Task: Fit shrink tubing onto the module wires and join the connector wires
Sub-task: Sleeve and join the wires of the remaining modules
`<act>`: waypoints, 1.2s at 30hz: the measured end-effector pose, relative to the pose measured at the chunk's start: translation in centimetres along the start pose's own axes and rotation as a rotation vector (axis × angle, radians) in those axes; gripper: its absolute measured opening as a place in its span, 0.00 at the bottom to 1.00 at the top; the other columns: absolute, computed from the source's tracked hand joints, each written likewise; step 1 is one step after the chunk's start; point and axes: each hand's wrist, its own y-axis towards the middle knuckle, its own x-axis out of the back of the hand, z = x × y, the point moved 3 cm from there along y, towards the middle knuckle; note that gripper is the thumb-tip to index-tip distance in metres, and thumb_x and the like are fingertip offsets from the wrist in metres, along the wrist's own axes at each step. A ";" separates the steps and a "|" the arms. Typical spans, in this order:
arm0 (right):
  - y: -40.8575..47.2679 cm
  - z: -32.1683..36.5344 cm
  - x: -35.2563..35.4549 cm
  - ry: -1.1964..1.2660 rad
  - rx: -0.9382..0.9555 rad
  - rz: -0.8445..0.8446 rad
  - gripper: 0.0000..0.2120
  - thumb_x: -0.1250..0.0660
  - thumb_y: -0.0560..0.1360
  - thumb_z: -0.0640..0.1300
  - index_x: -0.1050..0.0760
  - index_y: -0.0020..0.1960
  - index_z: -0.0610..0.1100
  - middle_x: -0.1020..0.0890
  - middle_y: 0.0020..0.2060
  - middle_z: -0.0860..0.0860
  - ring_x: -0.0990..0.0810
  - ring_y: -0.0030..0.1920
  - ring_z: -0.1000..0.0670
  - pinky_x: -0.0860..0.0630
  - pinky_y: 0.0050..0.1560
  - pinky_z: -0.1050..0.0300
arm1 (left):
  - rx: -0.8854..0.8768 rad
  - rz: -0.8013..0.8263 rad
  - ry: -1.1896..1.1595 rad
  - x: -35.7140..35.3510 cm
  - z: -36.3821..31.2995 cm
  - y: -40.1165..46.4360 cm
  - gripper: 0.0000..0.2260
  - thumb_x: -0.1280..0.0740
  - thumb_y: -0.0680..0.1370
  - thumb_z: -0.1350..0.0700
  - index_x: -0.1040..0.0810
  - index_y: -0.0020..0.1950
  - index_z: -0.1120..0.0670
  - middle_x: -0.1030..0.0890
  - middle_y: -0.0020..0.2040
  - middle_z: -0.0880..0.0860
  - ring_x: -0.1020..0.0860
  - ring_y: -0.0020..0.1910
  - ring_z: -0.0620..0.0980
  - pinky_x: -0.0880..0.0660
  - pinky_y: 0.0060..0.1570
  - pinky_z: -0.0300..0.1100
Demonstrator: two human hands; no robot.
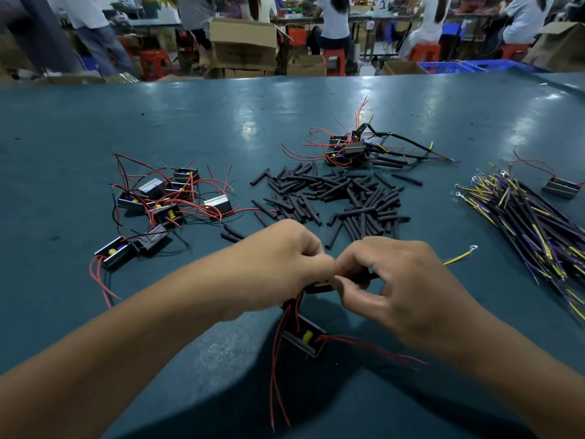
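Left hand (278, 264) and right hand (395, 286) meet over teal table (190, 122), fingers curled, pinching wires and black tube between them. Module (304, 339) hangs just below hands, red wires trailing. Shrink tubing pile (332, 194) beyond hands. Unfinished modules (158, 201) far left; connector wires (531, 223) right.

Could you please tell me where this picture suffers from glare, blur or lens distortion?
Head view: overhead lights leave pale glare patches on the far table; the connector wire bundle smears toward the right edge; the table's far edge bows from wide-angle distortion; the left hand and right hand are fairly sharp, casting a dark shadow below; background people are soft.
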 end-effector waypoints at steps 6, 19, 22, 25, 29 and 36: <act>0.3 -0.6 0.4 0.091 0.012 0.037 0.03 0.31 0.74 0.44 0.21 0.42 0.50 0.20 0.35 0.60 0.22 0.39 0.60 0.30 0.41 0.72 | -0.433 -0.079 0.184 2.5 -0.7 -0.5 0.04 0.29 0.77 0.58 0.18 0.46 0.49 0.19 0.40 0.44 0.22 0.37 0.42 0.28 0.39 0.36; 0.5 -1.9 0.1 0.314 -0.055 0.094 0.04 0.32 0.76 0.47 0.21 0.44 0.55 0.18 0.37 0.59 0.22 0.34 0.56 0.28 0.36 0.65 | -0.999 -0.218 0.785 2.2 -1.0 -1.5 0.11 0.38 0.83 0.61 0.17 0.55 0.61 0.18 0.49 0.57 0.21 0.43 0.57 0.24 0.42 0.53; 0.6 -2.0 0.0 0.356 -0.058 0.108 0.05 0.32 0.76 0.47 0.22 0.44 0.55 0.18 0.37 0.57 0.20 0.38 0.56 0.28 0.41 0.69 | -1.037 -0.225 0.903 2.1 -1.1 -1.9 0.12 0.41 0.85 0.61 0.18 0.55 0.62 0.18 0.51 0.58 0.21 0.44 0.58 0.24 0.44 0.52; 0.6 -2.2 -0.1 0.377 -0.076 0.132 0.04 0.31 0.76 0.47 0.22 0.43 0.55 0.18 0.37 0.58 0.20 0.38 0.56 0.27 0.42 0.67 | -1.084 -0.208 0.956 2.0 -1.3 -2.1 0.17 0.46 0.86 0.60 0.17 0.52 0.63 0.18 0.48 0.59 0.21 0.42 0.59 0.23 0.43 0.52; 0.6 -2.2 -0.3 0.427 -0.087 0.148 0.03 0.31 0.76 0.47 0.21 0.43 0.53 0.18 0.36 0.55 0.21 0.36 0.57 0.26 0.40 0.63 | -1.098 -0.160 0.977 2.0 -1.6 -1.9 0.19 0.48 0.86 0.61 0.18 0.50 0.64 0.20 0.45 0.59 0.23 0.41 0.59 0.24 0.42 0.52; 0.6 -2.4 -0.3 0.497 -0.129 0.105 0.03 0.30 0.73 0.44 0.20 0.41 0.49 0.20 0.32 0.47 0.26 0.31 0.55 0.31 0.32 0.59 | -0.846 -0.083 0.749 1.7 -1.5 -0.6 0.05 0.34 0.80 0.61 0.19 0.51 0.61 0.22 0.45 0.55 0.26 0.44 0.51 0.27 0.45 0.44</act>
